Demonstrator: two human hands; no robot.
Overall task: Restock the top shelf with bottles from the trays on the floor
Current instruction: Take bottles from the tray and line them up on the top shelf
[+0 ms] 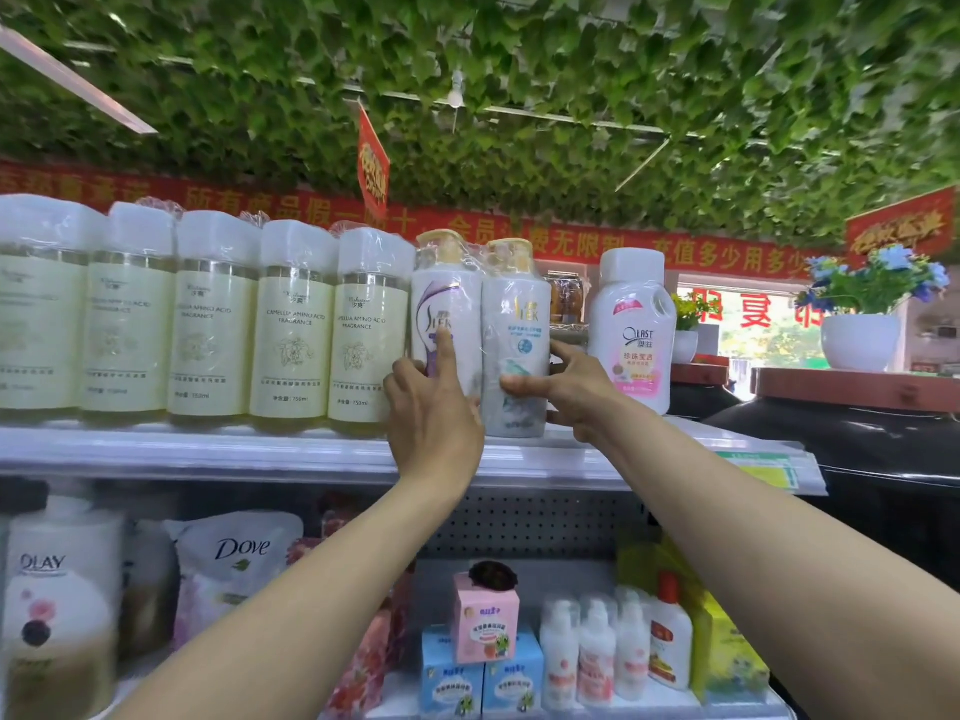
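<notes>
A shrink-wrapped twin pack of two white bottles (483,298) with gold pump caps stands on the top shelf (208,452), between a row of cream bottles and a pink-labelled white bottle. My left hand (434,407) rests on the left bottle's front, index finger pointing up along the label. My right hand (569,384) grips the right bottle, thumb on its front and fingers round its right side.
Several cream "Camellia" bottles (293,324) fill the shelf to the left. A white "Olast" bottle (634,330) stands just right of the pack. Below are pouches, boxes and small bottles (597,649). Dark jars (857,439) stand at right; leaf-covered ceiling hangs overhead.
</notes>
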